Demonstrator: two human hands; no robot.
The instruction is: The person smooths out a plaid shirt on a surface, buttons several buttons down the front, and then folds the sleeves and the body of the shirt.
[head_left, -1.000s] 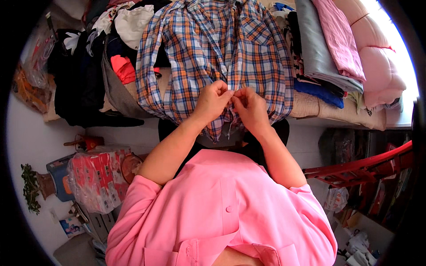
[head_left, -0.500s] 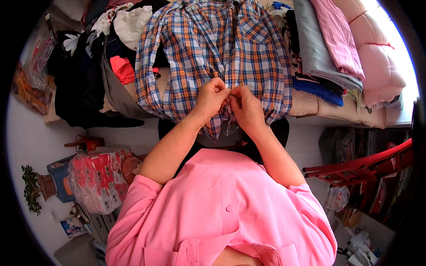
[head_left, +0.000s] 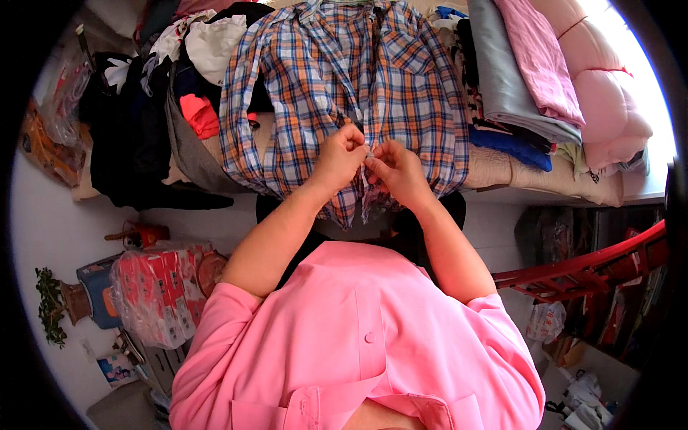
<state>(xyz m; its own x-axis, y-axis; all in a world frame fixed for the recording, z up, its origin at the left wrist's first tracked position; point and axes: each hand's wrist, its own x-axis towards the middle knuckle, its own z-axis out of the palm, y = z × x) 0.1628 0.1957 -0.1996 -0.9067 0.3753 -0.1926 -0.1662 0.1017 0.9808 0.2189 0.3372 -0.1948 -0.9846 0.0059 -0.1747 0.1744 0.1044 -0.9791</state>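
Observation:
A blue, orange and white plaid shirt (head_left: 308,93) lies spread front side up on the bed, its collar at the far side and its hem hanging over the near edge. My left hand (head_left: 338,159) pinches one front edge of the shirt low on the opening. Touching it fingertip to fingertip, my right hand (head_left: 398,172) pinches the other front edge. Something small and pale shows between the fingertips; it is too small to make out. Above the hands the two front edges lie close together, with a dark gap near the collar.
Dark clothes (head_left: 129,143) are heaped at the left, beside a coral cloth (head_left: 199,115). Folded grey fabric (head_left: 512,79) and a pink folded cloth (head_left: 541,64) are stacked at the right. A red wooden chair (head_left: 588,269) and plastic-wrapped red packs (head_left: 154,287) stand below the bed.
My right hand's fingers have shifted slightly, with the thumb now stretched toward the left fingertips. Both hands stay at the same place on the shirt.

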